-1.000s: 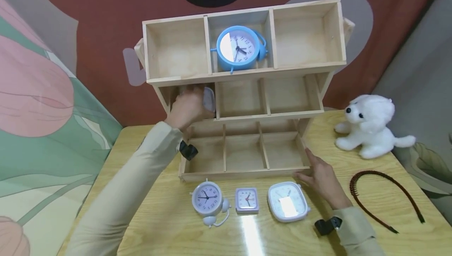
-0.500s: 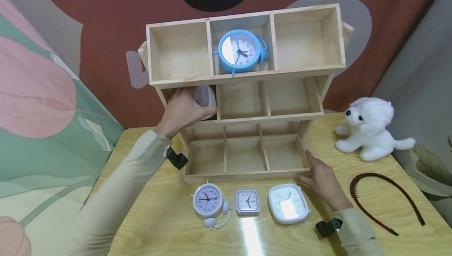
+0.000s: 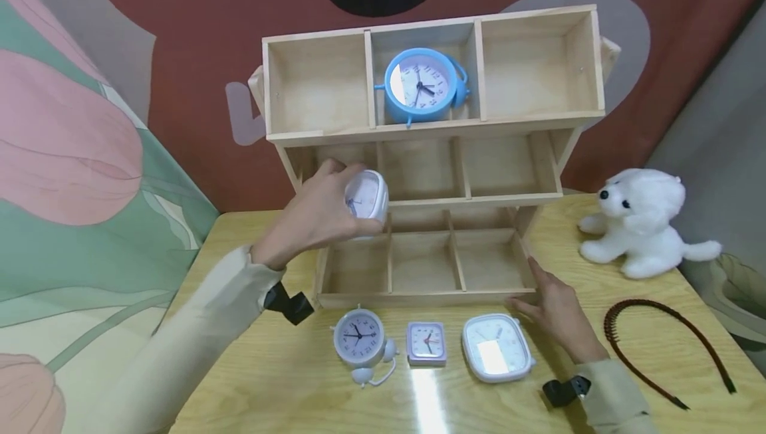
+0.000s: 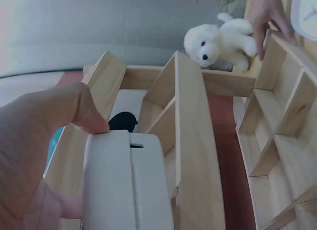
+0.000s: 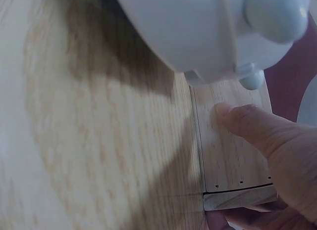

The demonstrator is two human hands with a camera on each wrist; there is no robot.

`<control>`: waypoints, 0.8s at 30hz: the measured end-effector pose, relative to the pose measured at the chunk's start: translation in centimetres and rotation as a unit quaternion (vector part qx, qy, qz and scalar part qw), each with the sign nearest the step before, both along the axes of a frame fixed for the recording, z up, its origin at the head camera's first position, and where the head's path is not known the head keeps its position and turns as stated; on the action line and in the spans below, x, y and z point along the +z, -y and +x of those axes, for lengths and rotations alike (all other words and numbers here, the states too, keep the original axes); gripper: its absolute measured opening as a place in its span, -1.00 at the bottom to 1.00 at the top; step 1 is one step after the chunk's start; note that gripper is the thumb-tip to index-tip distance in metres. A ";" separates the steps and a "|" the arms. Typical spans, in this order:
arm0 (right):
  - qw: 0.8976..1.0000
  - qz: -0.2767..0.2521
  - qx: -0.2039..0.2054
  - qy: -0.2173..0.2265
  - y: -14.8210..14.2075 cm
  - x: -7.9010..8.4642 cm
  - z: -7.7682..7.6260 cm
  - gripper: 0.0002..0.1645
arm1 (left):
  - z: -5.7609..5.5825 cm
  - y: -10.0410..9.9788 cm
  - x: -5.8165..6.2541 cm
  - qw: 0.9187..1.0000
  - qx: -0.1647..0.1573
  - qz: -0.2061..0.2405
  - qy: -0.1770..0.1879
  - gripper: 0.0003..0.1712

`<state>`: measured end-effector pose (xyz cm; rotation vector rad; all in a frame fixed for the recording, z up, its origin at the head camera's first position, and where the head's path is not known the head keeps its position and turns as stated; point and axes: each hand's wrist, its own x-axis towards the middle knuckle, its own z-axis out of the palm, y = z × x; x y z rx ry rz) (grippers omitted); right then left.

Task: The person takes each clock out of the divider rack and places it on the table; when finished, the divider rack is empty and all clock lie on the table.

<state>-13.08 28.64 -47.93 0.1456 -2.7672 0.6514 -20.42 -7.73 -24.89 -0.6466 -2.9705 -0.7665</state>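
Three clocks [image 3: 427,343]: lying before the wooden rack [image 3: 526,65].
Right hand [image 3: 559,314]: seems to pinch the rack's bottom right corner; some fingers are hidden.
Left hand [image 3: 317,208]: grips a small white clock [image 3: 366,196] before the rack's middle row.
Rack's middle left box [image 3: 350,151]: the white clock just came out; that step looks done.
Blue clock [image 3: 421,86]: in the rack's top row.

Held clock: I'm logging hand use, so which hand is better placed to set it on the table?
Likely the left hand: it grips the clock, while the right hand holds the shelf at its lower corner.
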 end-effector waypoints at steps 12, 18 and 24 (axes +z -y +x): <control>1.000 -0.010 0.010 -0.005 0.5 -0.7 0.1 0.10 | 4.5 4.4 -2.4 0.998 -0.004 -0.022 -0.054 0.04; 1.000 -0.004 0.014 -0.027 0.4 -0.3 -0.1 0.11 | 8.0 7.9 -5.1 0.996 0.023 -0.035 -0.085 0.07; 0.999 -0.001 0.015 -0.035 0.1 -0.1 0.0 0.10 | 10.7 9.8 -8.5 0.994 0.065 -0.037 -0.078 0.07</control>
